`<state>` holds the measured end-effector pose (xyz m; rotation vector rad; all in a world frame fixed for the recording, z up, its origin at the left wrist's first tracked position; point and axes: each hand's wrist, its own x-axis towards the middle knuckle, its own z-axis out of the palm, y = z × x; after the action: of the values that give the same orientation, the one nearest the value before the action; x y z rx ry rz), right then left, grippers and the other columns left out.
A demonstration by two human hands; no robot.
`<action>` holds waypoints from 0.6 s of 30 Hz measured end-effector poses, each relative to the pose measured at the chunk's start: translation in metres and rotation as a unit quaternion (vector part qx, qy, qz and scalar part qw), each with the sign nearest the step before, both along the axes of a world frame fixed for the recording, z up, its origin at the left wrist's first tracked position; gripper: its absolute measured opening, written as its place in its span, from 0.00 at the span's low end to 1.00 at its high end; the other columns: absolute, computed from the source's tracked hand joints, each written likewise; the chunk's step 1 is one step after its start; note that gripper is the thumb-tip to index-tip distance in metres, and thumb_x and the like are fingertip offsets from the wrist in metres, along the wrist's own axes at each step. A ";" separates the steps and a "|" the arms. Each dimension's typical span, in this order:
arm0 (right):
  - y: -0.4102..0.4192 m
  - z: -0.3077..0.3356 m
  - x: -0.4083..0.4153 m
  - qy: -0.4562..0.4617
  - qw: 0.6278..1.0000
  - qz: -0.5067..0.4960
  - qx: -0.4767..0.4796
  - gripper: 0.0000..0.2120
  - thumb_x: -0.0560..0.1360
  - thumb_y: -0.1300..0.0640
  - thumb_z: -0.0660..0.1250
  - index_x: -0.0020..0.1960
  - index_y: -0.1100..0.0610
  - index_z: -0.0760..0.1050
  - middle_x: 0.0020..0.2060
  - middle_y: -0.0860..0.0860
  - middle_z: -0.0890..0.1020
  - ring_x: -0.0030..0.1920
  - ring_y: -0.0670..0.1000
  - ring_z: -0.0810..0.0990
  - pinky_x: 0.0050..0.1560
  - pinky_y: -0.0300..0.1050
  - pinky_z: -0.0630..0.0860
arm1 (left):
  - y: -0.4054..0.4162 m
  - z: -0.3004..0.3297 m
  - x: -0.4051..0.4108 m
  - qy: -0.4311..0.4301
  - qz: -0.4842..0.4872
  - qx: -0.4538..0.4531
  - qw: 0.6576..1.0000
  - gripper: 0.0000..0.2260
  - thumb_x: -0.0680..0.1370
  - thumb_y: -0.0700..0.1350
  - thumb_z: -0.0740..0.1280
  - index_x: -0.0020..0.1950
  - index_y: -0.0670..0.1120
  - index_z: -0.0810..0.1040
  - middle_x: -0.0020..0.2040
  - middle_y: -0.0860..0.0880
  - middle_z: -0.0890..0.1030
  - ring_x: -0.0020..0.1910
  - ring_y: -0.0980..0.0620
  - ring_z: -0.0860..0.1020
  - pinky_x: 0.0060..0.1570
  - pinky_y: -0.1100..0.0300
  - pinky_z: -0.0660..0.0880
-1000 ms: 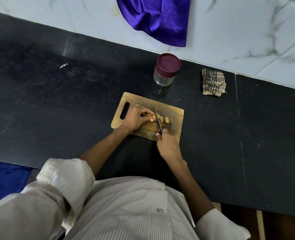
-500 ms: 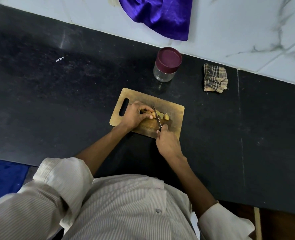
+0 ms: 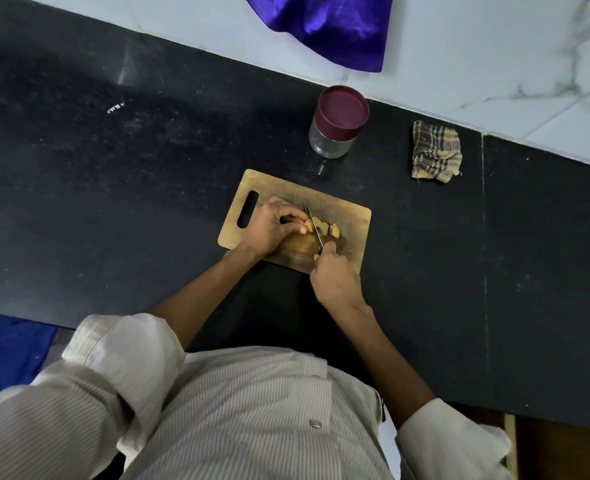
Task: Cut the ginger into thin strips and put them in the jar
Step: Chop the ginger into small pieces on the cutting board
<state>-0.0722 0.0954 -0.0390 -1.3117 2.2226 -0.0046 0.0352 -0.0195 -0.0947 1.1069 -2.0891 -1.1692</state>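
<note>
A wooden cutting board (image 3: pixel 347 216) lies on the black counter. On it my left hand (image 3: pixel 269 228) grips a piece of ginger, mostly hidden under my curled fingers. Cut ginger pieces (image 3: pixel 324 227) lie just right of the blade. My right hand (image 3: pixel 335 278) holds the knife (image 3: pixel 315 230) by its handle, the blade standing on the ginger right beside my left fingertips. Behind the board stands a glass jar (image 3: pixel 333 143) with its maroon lid (image 3: pixel 342 107) on.
A folded checked cloth (image 3: pixel 435 152) lies to the right of the jar. A purple cloth (image 3: pixel 328 26) hangs over the white tiled wall behind. The counter's front edge runs close to my body; blue fabric (image 3: pixel 6 351) shows at lower left.
My head view has shifted slightly, so everything sits a little higher in frame. The knife stays on the ginger, its blade a touch closer to my left fingertips.
</note>
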 end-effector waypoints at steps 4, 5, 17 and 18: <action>-0.001 0.000 -0.001 0.004 1.000 0.003 -0.003 0.09 0.84 0.56 0.55 0.61 0.59 0.66 0.51 0.58 0.82 0.51 0.58 0.82 0.44 0.51 0.76 | 0.000 0.002 0.001 0.000 -0.001 -0.006 1.000 0.11 0.68 0.42 0.77 0.49 0.44 0.85 0.46 0.56 0.80 0.54 0.54 0.75 0.56 0.64 0.69; -0.002 0.001 -0.001 0.005 1.000 0.003 -0.004 0.09 0.84 0.56 0.56 0.61 0.59 0.66 0.51 0.58 0.82 0.51 0.58 0.82 0.43 0.50 0.75 | 0.000 0.002 0.001 0.001 -0.003 -0.007 1.000 0.11 0.68 0.42 0.77 0.49 0.44 0.85 0.46 0.56 0.80 0.54 0.54 0.75 0.56 0.63 0.69; -0.030 -0.002 0.001 0.013 1.000 -0.001 0.012 0.12 0.82 0.59 0.56 0.64 0.60 0.68 0.57 0.60 0.81 0.58 0.63 0.80 0.54 0.56 0.75 | 0.003 0.003 0.002 0.004 -0.006 -0.016 1.000 0.10 0.68 0.41 0.76 0.49 0.44 0.85 0.47 0.52 0.82 0.54 0.51 0.76 0.57 0.59 0.71; -0.029 -0.003 0.001 0.014 1.000 0.000 0.009 0.12 0.82 0.59 0.56 0.64 0.60 0.67 0.56 0.60 0.81 0.57 0.62 0.80 0.54 0.56 0.75 | 0.002 0.002 0.002 0.002 -0.007 -0.021 1.000 0.10 0.68 0.41 0.76 0.49 0.44 0.85 0.47 0.52 0.83 0.54 0.52 0.76 0.57 0.57 0.72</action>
<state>-0.0709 0.0665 -0.0417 -1.3103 2.2397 0.0345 0.0375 -0.0176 -0.0923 1.0706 -2.1118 -1.1293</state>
